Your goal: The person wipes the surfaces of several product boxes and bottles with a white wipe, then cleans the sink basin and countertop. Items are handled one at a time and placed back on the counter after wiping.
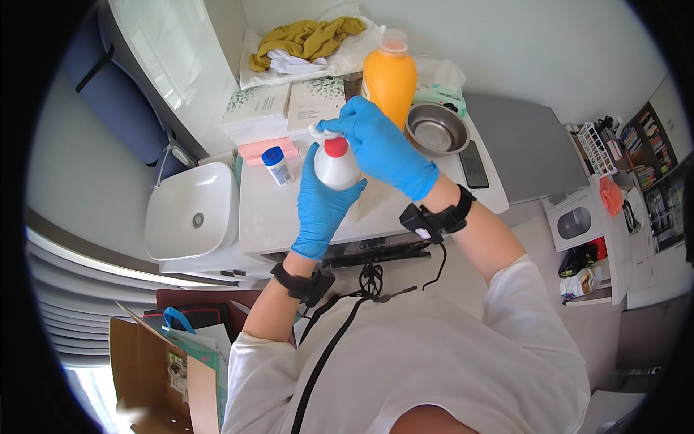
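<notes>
Both my hands wear blue disposable gloves. My left hand (327,203) is wrapped around a white plastic bottle (334,169) with a red cap (336,147), held above the white counter (265,217). My right hand (379,144) pinches a small wad of white cloth or tissue (324,132) just above the red cap; whether the wad touches the cap I cannot tell. Left of the bottle stands a small white container with a blue lid (277,166). Behind my right hand is a large orange bottle (390,76) with a translucent cap.
A white washbasin (187,217) adjoins the counter's left end. Rightward are a metal bowl (437,130) and a smartphone (474,165). Tissue boxes (316,103), a pink roll (268,151) and a mustard cloth (309,39) lie at the back. An open cardboard box (146,374) stands lower left.
</notes>
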`<state>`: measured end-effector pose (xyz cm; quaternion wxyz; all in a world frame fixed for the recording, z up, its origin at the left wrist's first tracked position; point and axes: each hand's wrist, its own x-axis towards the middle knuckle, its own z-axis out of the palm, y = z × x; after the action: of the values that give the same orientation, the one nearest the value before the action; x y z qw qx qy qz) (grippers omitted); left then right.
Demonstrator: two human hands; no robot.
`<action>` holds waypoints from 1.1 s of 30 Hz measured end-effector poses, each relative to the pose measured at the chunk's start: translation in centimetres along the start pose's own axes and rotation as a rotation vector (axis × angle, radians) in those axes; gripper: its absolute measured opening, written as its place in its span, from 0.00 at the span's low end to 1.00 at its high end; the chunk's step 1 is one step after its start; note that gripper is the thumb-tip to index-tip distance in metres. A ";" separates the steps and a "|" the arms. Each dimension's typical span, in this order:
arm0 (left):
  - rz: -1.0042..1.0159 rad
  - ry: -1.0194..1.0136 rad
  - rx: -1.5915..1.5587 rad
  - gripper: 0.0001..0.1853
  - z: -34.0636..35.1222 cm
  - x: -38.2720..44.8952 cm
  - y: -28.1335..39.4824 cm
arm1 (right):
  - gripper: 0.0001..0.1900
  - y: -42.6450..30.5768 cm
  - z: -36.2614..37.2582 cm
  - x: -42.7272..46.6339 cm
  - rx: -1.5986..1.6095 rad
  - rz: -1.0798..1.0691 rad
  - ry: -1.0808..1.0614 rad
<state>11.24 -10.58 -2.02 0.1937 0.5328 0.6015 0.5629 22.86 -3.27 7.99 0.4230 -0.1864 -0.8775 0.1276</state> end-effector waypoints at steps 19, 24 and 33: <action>-0.171 0.042 -0.568 0.26 -5.4 2.6 -1.3 | 0.15 4.4 -3.0 -7.6 0.644 0.442 0.074; -0.345 0.124 -1.125 0.28 -6.1 3.7 -0.3 | 0.19 6.9 -0.7 -9.4 0.904 0.705 0.129; -0.327 0.263 -1.239 0.26 -4.8 5.0 1.4 | 0.24 3.5 4.1 -10.5 0.799 0.675 0.445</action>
<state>6.05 -8.81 2.42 0.4725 0.1509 0.2578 0.8291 26.34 -4.96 -3.14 0.5709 -0.3045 -0.5426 0.5356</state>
